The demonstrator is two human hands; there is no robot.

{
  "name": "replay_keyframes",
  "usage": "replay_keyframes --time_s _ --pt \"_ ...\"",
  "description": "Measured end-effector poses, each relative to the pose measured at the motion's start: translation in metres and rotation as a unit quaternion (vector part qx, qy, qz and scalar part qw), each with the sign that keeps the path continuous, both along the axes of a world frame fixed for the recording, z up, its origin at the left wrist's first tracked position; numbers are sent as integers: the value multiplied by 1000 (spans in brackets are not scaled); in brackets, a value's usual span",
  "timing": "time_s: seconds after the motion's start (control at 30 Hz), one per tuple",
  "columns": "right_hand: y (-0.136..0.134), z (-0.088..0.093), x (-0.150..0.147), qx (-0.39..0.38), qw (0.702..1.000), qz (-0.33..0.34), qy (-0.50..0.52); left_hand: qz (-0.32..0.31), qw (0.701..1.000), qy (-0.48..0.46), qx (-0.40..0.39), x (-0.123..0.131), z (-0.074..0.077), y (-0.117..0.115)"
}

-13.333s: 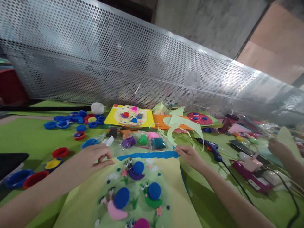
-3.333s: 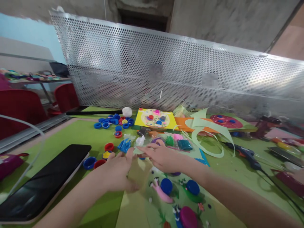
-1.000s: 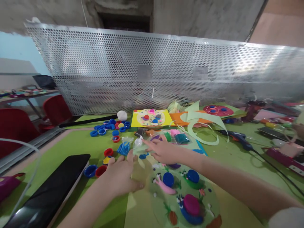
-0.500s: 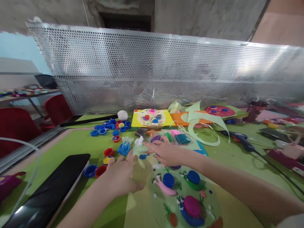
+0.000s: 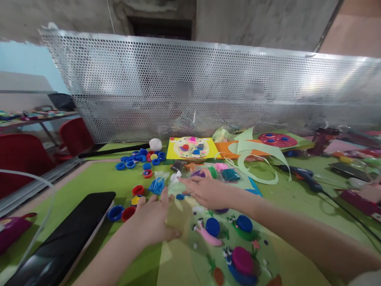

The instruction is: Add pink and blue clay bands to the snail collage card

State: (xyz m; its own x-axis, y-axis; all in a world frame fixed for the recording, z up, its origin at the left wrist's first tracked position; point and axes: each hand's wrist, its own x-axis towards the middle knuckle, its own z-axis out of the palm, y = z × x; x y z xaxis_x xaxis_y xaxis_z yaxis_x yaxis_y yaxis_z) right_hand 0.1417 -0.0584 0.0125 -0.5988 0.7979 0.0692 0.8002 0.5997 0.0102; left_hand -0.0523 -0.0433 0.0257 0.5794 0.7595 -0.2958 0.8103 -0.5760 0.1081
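Pressing blue clay (image 5: 180, 196) along the snail picture (image 5: 175, 258), apparently; right hand (image 5: 206, 192) outstretched, any hold unclear; left hand (image 5: 151, 221) spread wide. Next move likely needs even pressure.

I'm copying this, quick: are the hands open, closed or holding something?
Left hand: open, fingers spread by the pale yellow paper sheet.
Right hand: fingers outstretched by flat blue clay; grip unclear.

Flat yellow card (image 5: 175, 264) with snails (image 5: 242, 260)
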Motion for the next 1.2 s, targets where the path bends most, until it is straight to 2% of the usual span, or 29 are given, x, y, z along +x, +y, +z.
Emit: replay_keyframes --time_s 0.23,0.43,0.63,0.97,1.1,1.2 --pt "9 -5 -18 -37 999 26 -7 32 999 20 -2 3 -2 2" --pt "3 0 -13 6 997 32 -64 16 1000 22 4 4 0 0" --pt "2 1 -10 43 992 39 -114 26 999 22 8 4 -1 1" --pt "1 -2 9 66 991 31 -108 13 1000 12 8 4 -2 2" --pt "1 2 4 57 993 56 -81 11 1000 20 8 4 1 0" --pt "0 2 -3 44 991 72 -100 15 1000 25 2 4 1 0"
